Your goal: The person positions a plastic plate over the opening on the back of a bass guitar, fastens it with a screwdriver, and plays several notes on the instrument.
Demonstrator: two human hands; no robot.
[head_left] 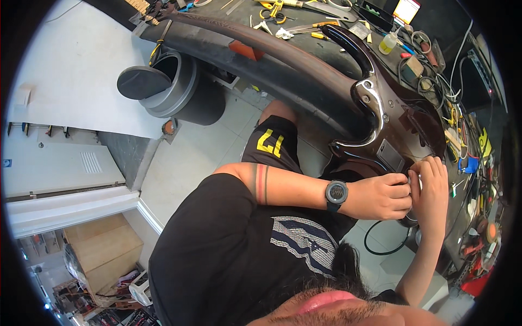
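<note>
A glossy dark brown electric guitar or bass (394,127) rests at the bench edge and my lap, its bolt-studded back and long neck in sight. A rectangular grey cover plate (389,156) sits on the body near my hands. My left hand (380,196), with a black watch on the wrist, is closed with curled fingers at the body's lower end. Right against it, my right hand (430,182) bends its fingers and thumb inward at the same spot. Whatever lies between the fingertips is hidden. Below my hands hangs a black cable loop (370,245).
The cluttered bench bears yellow-handled scissors (276,12), a small bottle of yellowish liquid (388,43), tangled cables (427,81) and a blue item (467,165). A grey bin (201,98) with its lid tilted stands on the left. A cardboard box (103,252) is at lower left.
</note>
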